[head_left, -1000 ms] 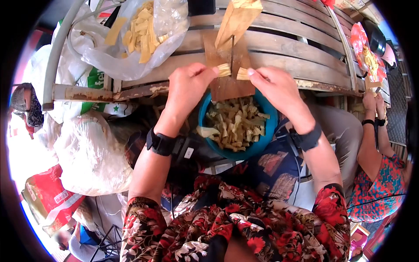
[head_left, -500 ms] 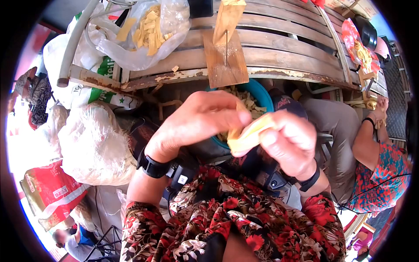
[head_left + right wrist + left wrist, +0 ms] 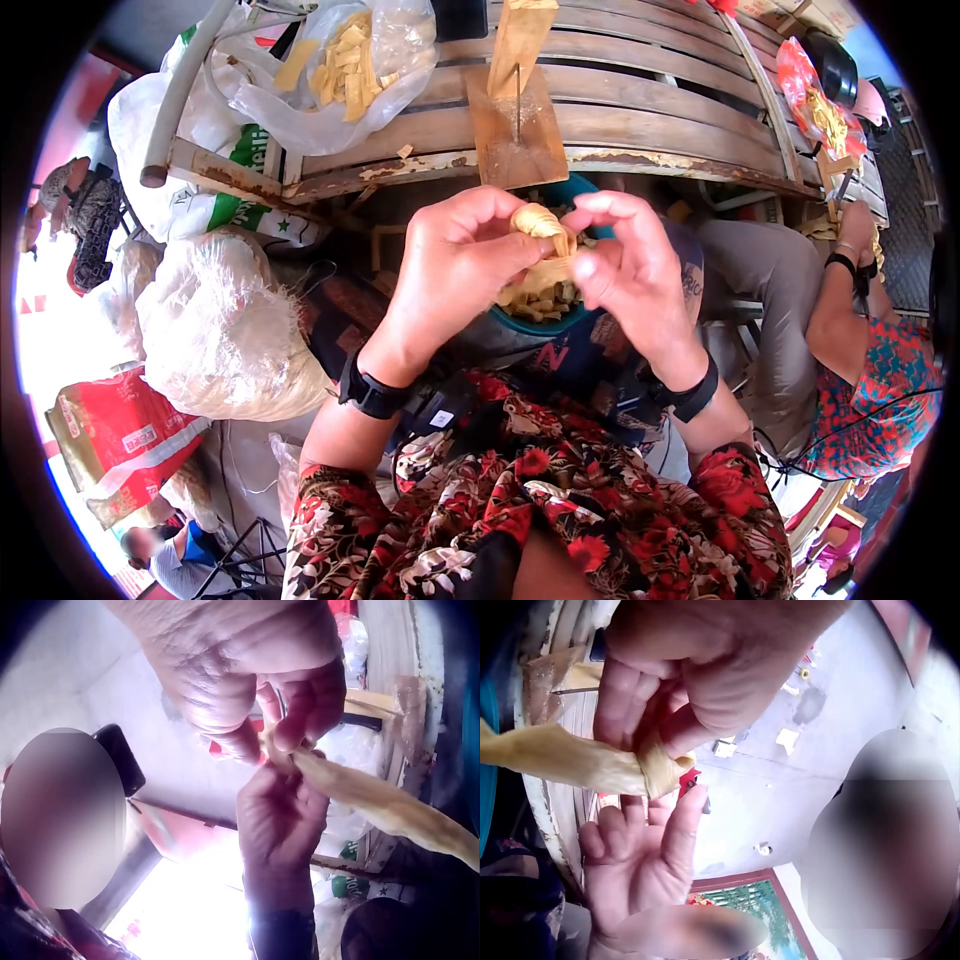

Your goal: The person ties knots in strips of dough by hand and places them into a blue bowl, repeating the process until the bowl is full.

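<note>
The pale yellow, half-coiled strip of dried leaf (image 3: 540, 225) hangs between both hands, just above the round blue plastic bowl (image 3: 548, 323); the left hand (image 3: 455, 265) pinches the coil between thumb and fingertips, the right hand (image 3: 630, 262) pinches the tail; a slackened pinch might let it unwind or drop. The bowl holds similar pale pieces (image 3: 535, 298); the clear plastic bag (image 3: 265, 115) holds flat yellow strips (image 3: 345, 65).

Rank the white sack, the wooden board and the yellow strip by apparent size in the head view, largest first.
1. White sack
2. Wooden board
3. Yellow strip, smallest though nearest the camera, pinched by left hand and right hand
</note>
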A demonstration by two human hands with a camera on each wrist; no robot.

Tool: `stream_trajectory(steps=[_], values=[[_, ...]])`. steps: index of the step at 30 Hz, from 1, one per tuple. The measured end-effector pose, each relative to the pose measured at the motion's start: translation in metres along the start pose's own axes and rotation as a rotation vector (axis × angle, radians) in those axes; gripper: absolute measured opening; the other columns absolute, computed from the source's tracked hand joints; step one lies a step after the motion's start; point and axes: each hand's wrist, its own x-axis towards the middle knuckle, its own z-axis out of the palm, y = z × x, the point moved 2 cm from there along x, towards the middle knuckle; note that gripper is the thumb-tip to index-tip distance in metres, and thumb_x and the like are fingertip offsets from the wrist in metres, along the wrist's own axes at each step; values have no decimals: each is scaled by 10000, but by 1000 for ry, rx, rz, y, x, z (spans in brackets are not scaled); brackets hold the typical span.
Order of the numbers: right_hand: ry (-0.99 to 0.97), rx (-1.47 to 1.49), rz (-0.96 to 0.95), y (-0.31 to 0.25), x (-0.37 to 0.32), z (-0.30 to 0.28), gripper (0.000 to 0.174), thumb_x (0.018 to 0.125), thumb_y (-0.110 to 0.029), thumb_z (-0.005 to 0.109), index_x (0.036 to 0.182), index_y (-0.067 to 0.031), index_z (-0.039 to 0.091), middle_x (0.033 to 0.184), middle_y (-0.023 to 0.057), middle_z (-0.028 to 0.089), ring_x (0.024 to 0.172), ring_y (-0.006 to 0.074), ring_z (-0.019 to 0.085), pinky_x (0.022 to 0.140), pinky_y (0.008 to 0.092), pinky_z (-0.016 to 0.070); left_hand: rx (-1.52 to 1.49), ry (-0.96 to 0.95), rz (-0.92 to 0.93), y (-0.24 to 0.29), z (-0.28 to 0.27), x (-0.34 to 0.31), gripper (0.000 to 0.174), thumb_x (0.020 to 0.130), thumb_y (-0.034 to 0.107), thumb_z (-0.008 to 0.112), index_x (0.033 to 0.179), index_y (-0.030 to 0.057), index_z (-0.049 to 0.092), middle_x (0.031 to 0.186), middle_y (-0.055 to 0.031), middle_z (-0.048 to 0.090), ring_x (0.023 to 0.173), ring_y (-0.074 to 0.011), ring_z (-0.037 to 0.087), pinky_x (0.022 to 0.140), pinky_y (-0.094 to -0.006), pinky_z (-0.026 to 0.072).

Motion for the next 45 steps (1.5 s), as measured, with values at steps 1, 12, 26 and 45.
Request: stream_trajectory(steps=[1, 12, 26, 45], values=[[-79, -165, 8, 1, -3, -2, 420, 841, -28, 623, 1217, -48, 435, 936, 38, 558, 602, 12, 471, 485, 150, 392, 88, 23, 82, -4, 5, 0, 134, 789, 34, 659, 922, 19, 646, 763, -29, 650, 677, -70, 588, 590, -215, 481], [-261, 732, 396, 3, -4, -9, 532, 796, 59, 553, 1301, -5, 401, 921, 107, 622, 399, 24, 374, 376, 176, 308, -553, -182, -310, -24, 7, -7, 193, 816, 131, 590, 965, 7, 581, 839, -50, 629, 692, -118, 607, 634, -234, 488], [-219, 20, 334, -12, -14, -12, 316, 953, -248, 496, 708, -49, 511, 597, -29, 482, 460, 18, 378, 405, 184, 284, -232, -353, -324, -1, 7, -15, 274, 866, 238, 611, 1024, 15, 588, 735, -2, 585, 592, -65, 524, 541, -186, 406], [-763, 46, 728, -1, 35, -20, 329, 981, -301, 381, 825, -29, 481, 549, -41, 387, 415, 37, 410, 644, 270, 528, 734, -174, 673, 11, -41, 7, 141, 700, 84, 731, 829, 59, 681, 634, -68, 599, 557, -222, 591, 488, -290, 441]])
